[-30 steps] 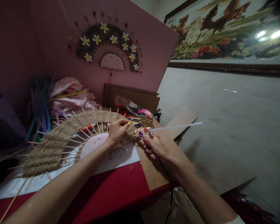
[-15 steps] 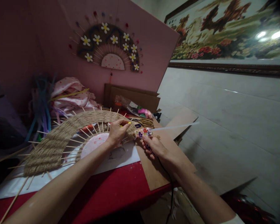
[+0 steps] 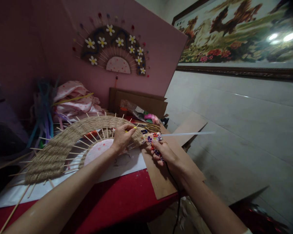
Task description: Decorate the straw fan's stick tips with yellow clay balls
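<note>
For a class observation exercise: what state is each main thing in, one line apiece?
Left hand, pinching a yellow piece
Right hand, closed around the glue gun
Clear stick, protruding from the glue gun
Black cord, hanging past the table edge
Woven fan, on a white sheet, stick ends exposed
Flowered fan, up on the pink panel
Dotted cloth, heaped and crumpled
Framed picture, on the tiled wall

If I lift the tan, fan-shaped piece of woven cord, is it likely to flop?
Probably not much: the tan, fan-shaped woven piece has pale wooden sticks running across its band, which should stiffen it. It is likely light for its breadth, looking mostly like cord and sticks. The slender stick ends jutting past the edges might snag or snap.
</note>
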